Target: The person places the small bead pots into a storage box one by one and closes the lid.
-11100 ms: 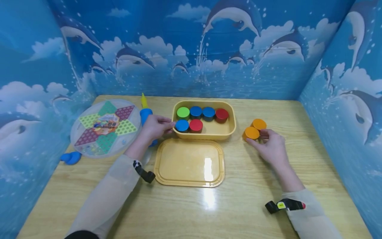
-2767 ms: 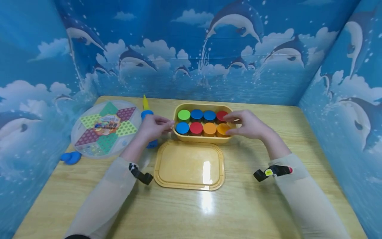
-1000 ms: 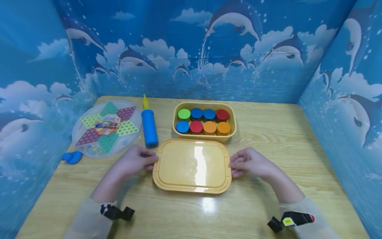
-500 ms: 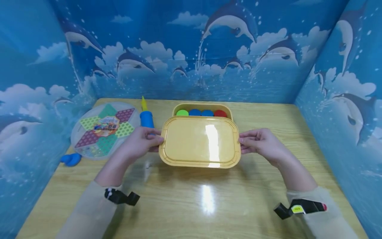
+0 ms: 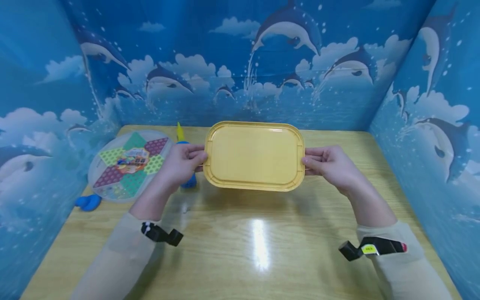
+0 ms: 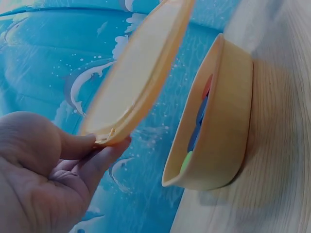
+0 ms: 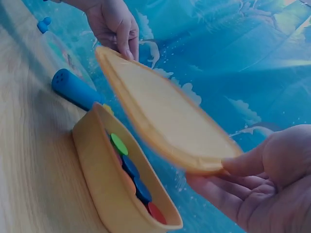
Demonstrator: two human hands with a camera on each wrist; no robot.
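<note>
A yellow rectangular lid [image 5: 255, 156] is held level by both hands, one at each short end. My left hand [image 5: 183, 163] pinches its left end between thumb and fingers; my right hand [image 5: 330, 166] pinches the right end the same way. Below the lid, and apart from it, stands the yellow box [image 6: 221, 121], seen in both wrist views. Inside the box are round pieces with coloured tops, among them a green one [image 7: 119, 144], blue ones and a red one [image 7: 157, 213]. In the head view the lid hides the box.
Left of the hands lies a round Chinese checkers board [image 5: 131, 164] in clear plastic. A blue hand pump [image 7: 75, 90] with a yellow nozzle stands between board and box. A small blue object [image 5: 88, 202] sits at the table's left edge. Dolphin-print cloth surrounds the wooden table [image 5: 300, 250].
Over the last seconds the orange-topped pieces went into the box. Both hands then took the lid from the table, raised it and carried it away from me over the box.
</note>
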